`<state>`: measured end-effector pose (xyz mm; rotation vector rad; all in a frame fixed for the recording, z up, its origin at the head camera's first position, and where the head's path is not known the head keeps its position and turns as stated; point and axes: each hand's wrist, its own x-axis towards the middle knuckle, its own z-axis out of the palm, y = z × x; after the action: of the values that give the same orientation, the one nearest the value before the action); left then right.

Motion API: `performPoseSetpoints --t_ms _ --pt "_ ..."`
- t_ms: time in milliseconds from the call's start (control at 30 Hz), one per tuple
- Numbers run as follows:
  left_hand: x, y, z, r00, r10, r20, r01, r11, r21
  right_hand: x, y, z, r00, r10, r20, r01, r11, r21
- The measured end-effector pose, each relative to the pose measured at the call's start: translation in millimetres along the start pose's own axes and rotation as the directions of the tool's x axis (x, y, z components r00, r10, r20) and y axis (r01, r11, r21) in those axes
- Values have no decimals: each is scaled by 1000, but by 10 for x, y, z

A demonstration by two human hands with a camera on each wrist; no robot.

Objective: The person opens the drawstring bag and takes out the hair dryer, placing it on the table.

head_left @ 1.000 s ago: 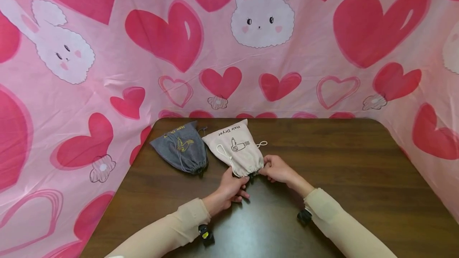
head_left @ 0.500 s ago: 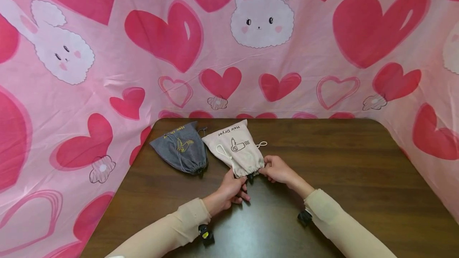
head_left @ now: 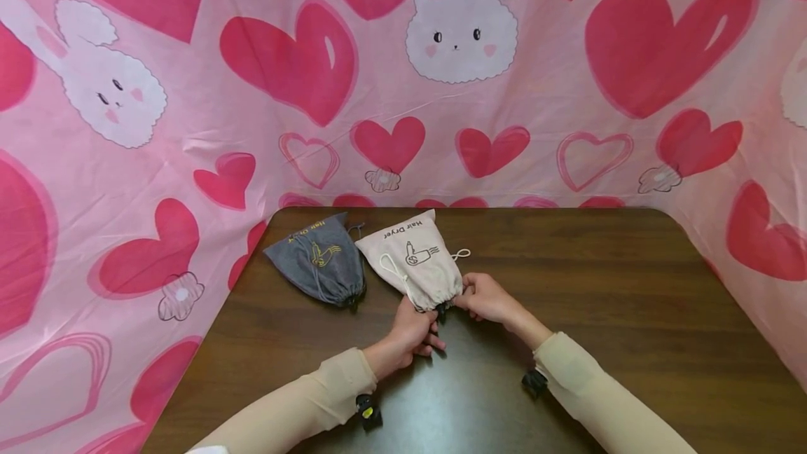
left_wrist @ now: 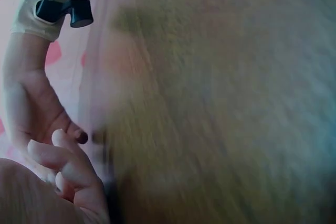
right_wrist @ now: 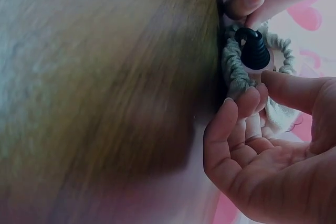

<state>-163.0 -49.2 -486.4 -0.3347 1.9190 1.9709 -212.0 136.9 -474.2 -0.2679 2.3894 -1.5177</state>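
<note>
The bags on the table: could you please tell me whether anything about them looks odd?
No spill or tear shows. The grey bag and pale bag lie askew, their printing upside down in the head view, and a black ribbed piece pokes from the pale bag's mouth.

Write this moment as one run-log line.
left hand: holds rim of beige bag; right hand: pinches rim; gray bag: untouched; black part: within rim

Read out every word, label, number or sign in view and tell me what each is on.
"Hair Dryer": dark print, upside down, on the beige drawstring bag, with a hair-dryer drawing.
"Hair D…r": yellow print on the gray drawstring bag, some letters obscured; it has a yellow hair-dryer drawing.
Yellow mark on the black left-wrist camera: too small to read.
No readable numbers.
</note>
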Motion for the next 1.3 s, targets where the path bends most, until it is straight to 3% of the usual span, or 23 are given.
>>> performPoseSetpoints --t_ms 200,633,1300 --pt "-12 -14 47 1000 14 -11 -15 999 -37 -2 -1 16 1000 -17 0 17 1000 -4" --pt "-56 -3 30 1000 -21 -16 19 996 -87 -33 -33 41 997 65 -33 -65 998 9" --pt "-112 -22 19 999 -13 -32 10 996 -85 -54 -13 -13 991 117 -61 -120 992 -47"
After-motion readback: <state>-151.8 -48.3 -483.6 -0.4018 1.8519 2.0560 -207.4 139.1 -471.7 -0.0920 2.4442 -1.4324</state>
